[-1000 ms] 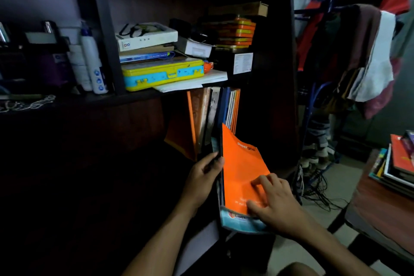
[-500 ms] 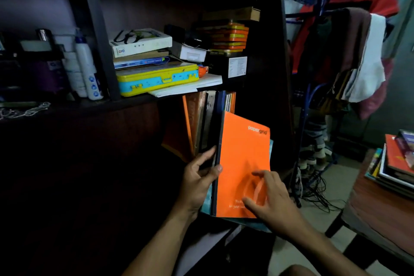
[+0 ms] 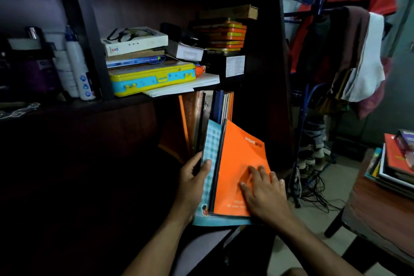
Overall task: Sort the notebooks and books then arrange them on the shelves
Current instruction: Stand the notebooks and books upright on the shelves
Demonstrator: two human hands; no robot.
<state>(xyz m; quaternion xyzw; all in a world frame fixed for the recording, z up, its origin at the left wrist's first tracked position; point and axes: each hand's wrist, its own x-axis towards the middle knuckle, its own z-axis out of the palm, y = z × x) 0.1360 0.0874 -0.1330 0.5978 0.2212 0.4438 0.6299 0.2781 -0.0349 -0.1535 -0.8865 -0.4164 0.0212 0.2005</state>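
Shelving step — left hand (image 3: pixel 194 182) gripping blue notebook (image 3: pixel 209 154), right hand (image 3: pixel 264 195) pressing flat on orange notebook (image 3: pixel 238 161); next, probably pushing both upright beside shelved books (image 3: pixel 212 110).

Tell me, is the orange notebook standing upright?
No, tilted: the orange notebook leans right, its top away from the upright books.

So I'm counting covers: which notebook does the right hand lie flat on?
The orange notebook; the right hand rests on its cover. The left hand grips the blue checked one.
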